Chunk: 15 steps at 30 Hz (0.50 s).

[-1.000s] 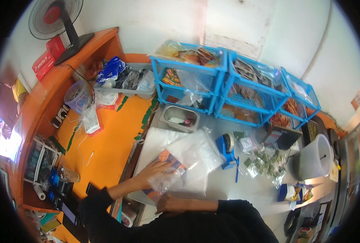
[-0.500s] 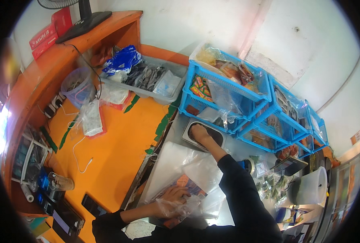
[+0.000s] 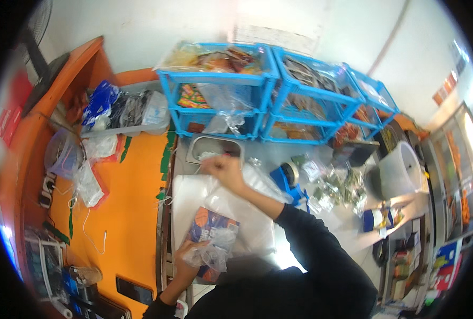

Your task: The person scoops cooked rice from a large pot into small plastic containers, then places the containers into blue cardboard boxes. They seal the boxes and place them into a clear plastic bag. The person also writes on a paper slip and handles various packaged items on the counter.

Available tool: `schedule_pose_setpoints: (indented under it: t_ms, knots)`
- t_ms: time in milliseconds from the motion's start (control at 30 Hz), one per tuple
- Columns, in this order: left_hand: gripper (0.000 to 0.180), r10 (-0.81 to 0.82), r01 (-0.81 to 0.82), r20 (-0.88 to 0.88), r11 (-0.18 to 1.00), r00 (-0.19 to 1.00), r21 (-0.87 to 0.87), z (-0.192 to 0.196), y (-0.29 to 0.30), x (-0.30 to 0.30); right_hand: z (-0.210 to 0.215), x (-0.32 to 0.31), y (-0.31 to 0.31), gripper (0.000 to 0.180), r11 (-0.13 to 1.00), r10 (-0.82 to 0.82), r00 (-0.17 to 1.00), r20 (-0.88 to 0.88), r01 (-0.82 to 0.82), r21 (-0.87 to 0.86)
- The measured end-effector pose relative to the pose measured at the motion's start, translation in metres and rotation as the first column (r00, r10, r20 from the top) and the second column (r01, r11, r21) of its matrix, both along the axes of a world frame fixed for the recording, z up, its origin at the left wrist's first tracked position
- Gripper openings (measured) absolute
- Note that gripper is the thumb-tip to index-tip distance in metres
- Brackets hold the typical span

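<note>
My left hand [image 3: 187, 259] is closed around a crumpled clear plastic bag [image 3: 211, 257]. Behind the bag lies a flat blue and orange printed package [image 3: 200, 227]; whether my fingers grip it too is hard to see. My right hand [image 3: 223, 170] hovers at the near edge of a rectangular steel container [image 3: 235, 148], its fingers curled together and slightly blurred. What they hold, if anything, I cannot make out. Something pale shows inside the container beside my fingertips. Under both arms spreads a stack of clear plastic sheets or bags [image 3: 255, 220] on the metal table.
Stacked blue baskets [image 3: 218, 80] with bagged food line the back. A grey bin [image 3: 156, 127] of dark plastic bags stands far left, past the orange tabletop [image 3: 135, 212]. A blue tape dispenser [image 3: 285, 178], foil-like packets [image 3: 342, 189] and a white bucket [image 3: 401, 170] are right.
The view has shifted right. My right hand has come up out of the steel container, toward me. My left hand has moved to the package's left side, with the bag still in it.
</note>
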<state>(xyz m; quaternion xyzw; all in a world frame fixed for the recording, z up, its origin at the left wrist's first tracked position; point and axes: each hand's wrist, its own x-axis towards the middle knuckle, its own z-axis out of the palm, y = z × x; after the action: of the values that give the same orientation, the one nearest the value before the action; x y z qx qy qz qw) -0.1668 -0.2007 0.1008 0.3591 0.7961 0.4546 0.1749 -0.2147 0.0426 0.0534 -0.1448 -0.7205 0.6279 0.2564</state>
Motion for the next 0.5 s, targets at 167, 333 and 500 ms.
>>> schedule_pose_setpoints:
  t_ms: [167,333,500]
  knots:
    - [0.022,-0.044,0.033,-0.601,0.999,0.798,-0.029,0.008,0.002,0.021,-0.007,0.115,-0.073,0.011,0.929,0.301,0.953,-0.010,-0.291,0.230]
    - [0.023,0.165,-0.148,-0.297,0.986,0.941,0.079,-0.018,-0.002,0.031,-0.008,0.141,-0.092,0.010,0.879,0.256,0.966,-0.044,-0.214,0.426]
    - [0.019,-0.359,0.274,-0.336,0.922,0.871,-0.276,0.017,0.005,0.001,-0.011,0.147,-0.104,0.014,0.913,0.091,0.987,-0.135,-0.029,0.406]
